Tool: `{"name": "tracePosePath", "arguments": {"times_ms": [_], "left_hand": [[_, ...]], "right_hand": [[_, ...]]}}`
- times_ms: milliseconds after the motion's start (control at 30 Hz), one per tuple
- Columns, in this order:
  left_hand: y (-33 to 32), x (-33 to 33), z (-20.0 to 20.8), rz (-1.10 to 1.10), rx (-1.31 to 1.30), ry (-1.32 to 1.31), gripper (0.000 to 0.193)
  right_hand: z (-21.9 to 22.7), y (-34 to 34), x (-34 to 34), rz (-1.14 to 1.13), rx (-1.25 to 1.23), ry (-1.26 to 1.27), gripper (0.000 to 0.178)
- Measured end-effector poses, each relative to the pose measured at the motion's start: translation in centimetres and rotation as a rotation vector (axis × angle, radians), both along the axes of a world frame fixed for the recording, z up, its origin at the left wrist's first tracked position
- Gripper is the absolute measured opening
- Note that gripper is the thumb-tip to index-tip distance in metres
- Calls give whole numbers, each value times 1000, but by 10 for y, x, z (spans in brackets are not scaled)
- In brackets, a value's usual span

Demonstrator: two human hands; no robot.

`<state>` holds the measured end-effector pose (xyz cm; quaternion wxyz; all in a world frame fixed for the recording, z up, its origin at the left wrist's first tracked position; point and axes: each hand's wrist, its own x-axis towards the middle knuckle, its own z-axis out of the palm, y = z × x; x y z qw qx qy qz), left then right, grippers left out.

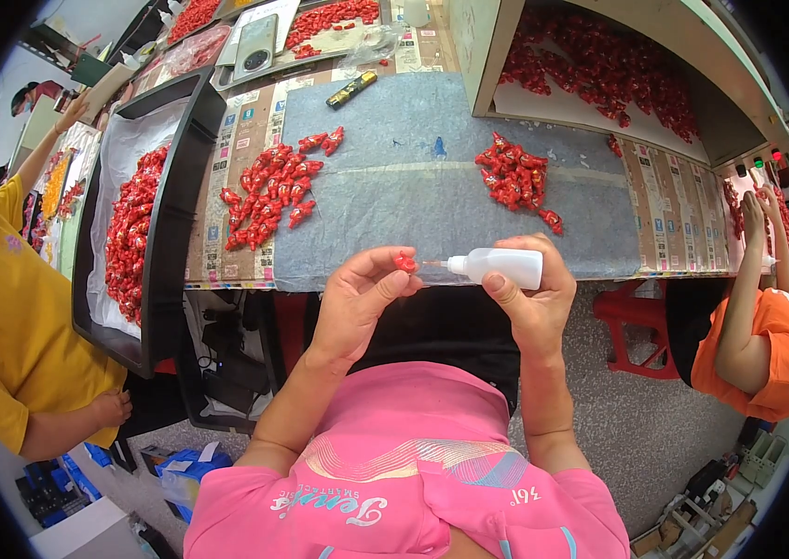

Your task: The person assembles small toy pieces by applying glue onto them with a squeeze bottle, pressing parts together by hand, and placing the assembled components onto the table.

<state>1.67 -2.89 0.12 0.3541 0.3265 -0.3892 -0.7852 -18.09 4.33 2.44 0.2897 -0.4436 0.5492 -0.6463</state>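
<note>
Between the thumb and fingers of my left hand [363, 296] is a small red figurine [405, 262]. My right hand [536, 300] grips a white squeeze bottle [506, 266] lying sideways, its thin nozzle pointing left at the figurine. Whether the tip touches it I cannot tell. Both hands are at the near edge of a grey mat [385, 210]. Beyond my left hand lies a loose pile of similar red pieces [268, 191]; a smaller red pile [514, 174] lies beyond my right hand.
A black tray [191, 154] of red pieces stands at the left. A dark lighter-like object [351, 89] and a phone [255, 45] lie at the back. Right of them, an open box [590, 107] holds more red pieces. One person in yellow [26, 326] is at left, another in orange [758, 359] at right.
</note>
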Motion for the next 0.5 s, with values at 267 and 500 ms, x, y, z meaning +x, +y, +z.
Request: {"name": "tracePosePath", "arguments": {"times_ms": [267,500], "left_hand": [[0,0,0,1,-5,-7,29],[0,-1,0,14,2,8,26]], "right_hand": [[0,1,-1,-4,-10,20,35],[1,2,0,-6,-8,29,35]]}}
